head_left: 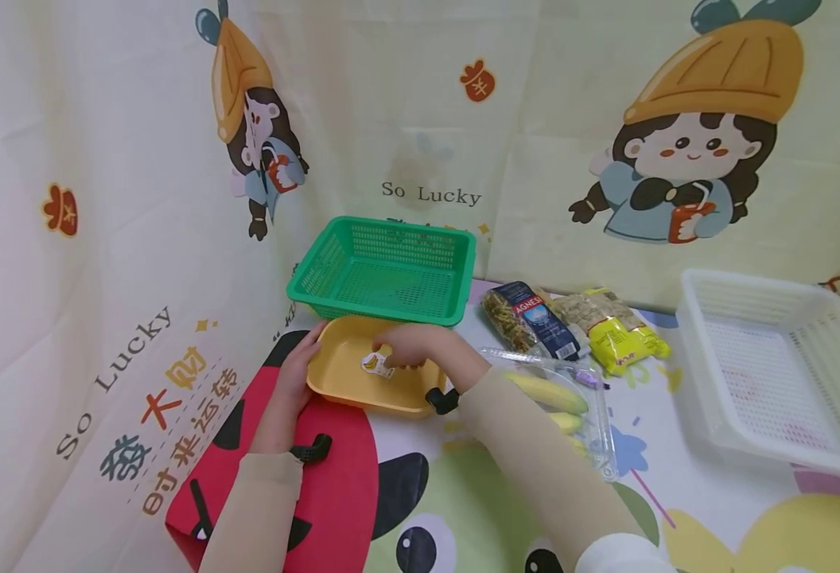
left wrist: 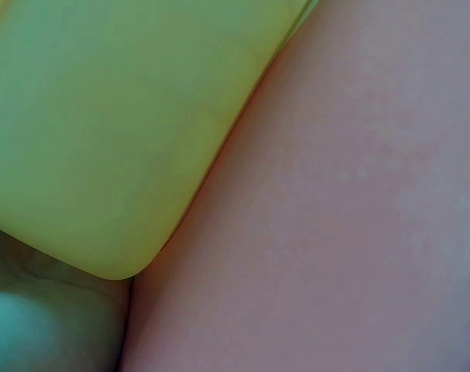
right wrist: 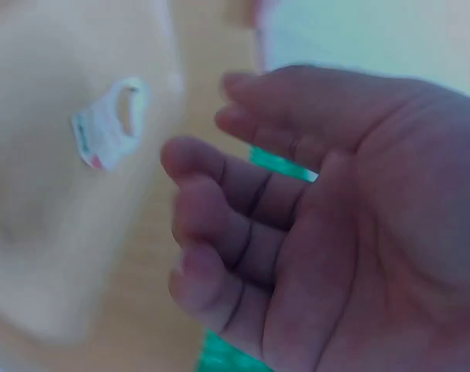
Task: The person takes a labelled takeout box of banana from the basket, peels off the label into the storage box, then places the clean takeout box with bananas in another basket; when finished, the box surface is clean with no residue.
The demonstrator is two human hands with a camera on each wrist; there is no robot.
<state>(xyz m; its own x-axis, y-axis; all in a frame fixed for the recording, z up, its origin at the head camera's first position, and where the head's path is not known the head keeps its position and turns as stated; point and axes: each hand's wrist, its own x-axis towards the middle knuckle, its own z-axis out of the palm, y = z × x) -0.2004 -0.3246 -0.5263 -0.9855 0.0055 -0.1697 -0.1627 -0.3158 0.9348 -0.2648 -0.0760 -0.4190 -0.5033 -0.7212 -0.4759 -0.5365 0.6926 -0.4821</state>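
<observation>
A shallow yellow tray (head_left: pixel 337 374) lies on the red patch of the printed tablecloth, just in front of a green basket. My left hand (head_left: pixel 295 372) grips the tray's left rim; in the left wrist view the tray (left wrist: pixel 118 116) fills the upper left, with part of the hand (left wrist: pixel 41 310) below it. My right hand (head_left: pixel 411 347) hovers over the tray's middle with nothing in it. A small white tag with a banana picture (head_left: pixel 376 364) lies on the tray floor. In the right wrist view the tag (right wrist: pixel 111 120) sits apart from the loosely curled fingers (right wrist: pixel 219 201).
The green mesh basket (head_left: pixel 384 270) stands behind the tray. To its right lie a pasta pack (head_left: pixel 530 318), a yellow-labelled packet (head_left: pixel 613 326) and a clear bag with bananas (head_left: pixel 556 394). A white basket (head_left: pixel 771 366) stands at the far right. Printed curtains close off the back and left.
</observation>
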